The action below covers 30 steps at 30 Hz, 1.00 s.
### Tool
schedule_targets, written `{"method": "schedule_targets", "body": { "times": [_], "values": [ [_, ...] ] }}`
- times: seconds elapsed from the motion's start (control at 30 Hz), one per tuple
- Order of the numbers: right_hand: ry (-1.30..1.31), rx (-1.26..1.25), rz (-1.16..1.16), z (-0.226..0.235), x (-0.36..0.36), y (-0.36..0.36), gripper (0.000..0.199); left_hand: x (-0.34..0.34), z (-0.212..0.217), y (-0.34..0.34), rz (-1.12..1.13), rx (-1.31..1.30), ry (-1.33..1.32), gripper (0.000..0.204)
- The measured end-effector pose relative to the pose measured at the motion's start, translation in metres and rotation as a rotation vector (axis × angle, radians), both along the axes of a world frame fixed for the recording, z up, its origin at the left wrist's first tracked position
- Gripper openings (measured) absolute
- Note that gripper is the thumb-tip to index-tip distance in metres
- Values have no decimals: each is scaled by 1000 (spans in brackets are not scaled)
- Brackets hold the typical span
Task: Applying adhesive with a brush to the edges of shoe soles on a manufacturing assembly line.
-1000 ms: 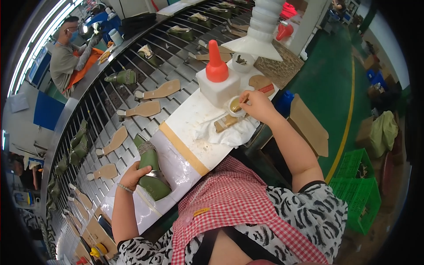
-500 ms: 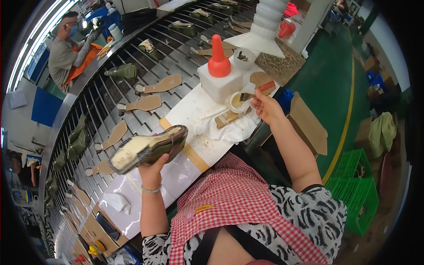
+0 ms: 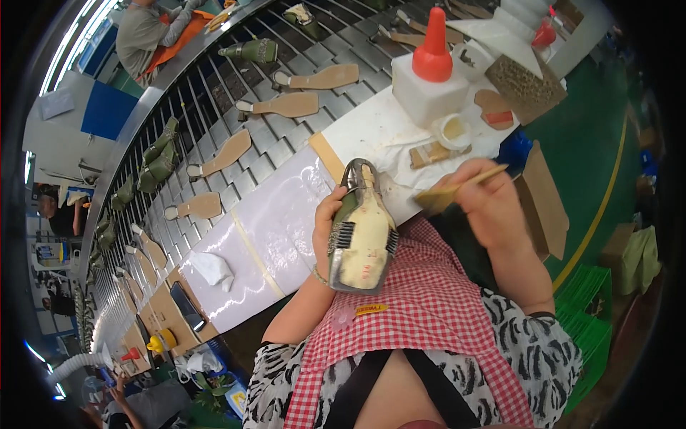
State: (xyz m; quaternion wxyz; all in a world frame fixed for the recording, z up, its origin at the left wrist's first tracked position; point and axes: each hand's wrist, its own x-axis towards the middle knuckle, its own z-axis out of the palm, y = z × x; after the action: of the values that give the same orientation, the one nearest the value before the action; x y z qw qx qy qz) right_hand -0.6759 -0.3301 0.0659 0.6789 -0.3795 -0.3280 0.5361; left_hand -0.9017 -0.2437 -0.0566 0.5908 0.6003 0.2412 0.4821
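Lasted green shoe (image 3: pixel 363 236) in the left hand (image 3: pixel 325 232), brush (image 3: pixel 441 197) in the right hand (image 3: pixel 494 204) — both on the wearer's side of the red-nozzled bottle (image 3: pixel 430 91).
The hands are apart: the left is wrapped around the shoe's side, the cream underside turned toward the camera, while the right grips the brush handle, bristle end toward the shoe — seemingly clear of it, though blur makes that hard to judge. Just beside the bottle, on its near side, a white cup (image 3: pixel 451 132) with yellowish contents stands on the tabletop (image 3: pixel 364 132); a little nearer the wearer, a brown block (image 3: pixel 431 154) lies on a crumpled white cloth (image 3: pixel 395 163). Left of the bottle, tan insoles (image 3: pixel 289 105) lie on the slatted conveyor (image 3: pixel 280 146); right of it rests a rounded brown piece (image 3: pixel 490 102) with a red patch.
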Motion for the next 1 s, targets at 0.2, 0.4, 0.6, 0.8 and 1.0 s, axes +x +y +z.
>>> {"method": "schedule_targets", "body": {
  "times": [0.2,0.4,0.6,0.8,1.0],
  "values": [
    [-262,-80,147,-1,-43,-11,14,-14,-29,-3,-19,87,241,50],
    [-382,-131,232,-4,-49,-10,12,-14,-30,-4,77,373,230,50],
    [-541,-73,79,-8,-53,-15,11,-17,-27,-2,86,437,297,58],
    [-432,-36,249,-3,-55,-16,9,-16,-17,-4,132,512,347,55],
    [-635,86,165,-1,-59,-14,11,-20,-14,-6,59,418,317,55]
  ]
}}
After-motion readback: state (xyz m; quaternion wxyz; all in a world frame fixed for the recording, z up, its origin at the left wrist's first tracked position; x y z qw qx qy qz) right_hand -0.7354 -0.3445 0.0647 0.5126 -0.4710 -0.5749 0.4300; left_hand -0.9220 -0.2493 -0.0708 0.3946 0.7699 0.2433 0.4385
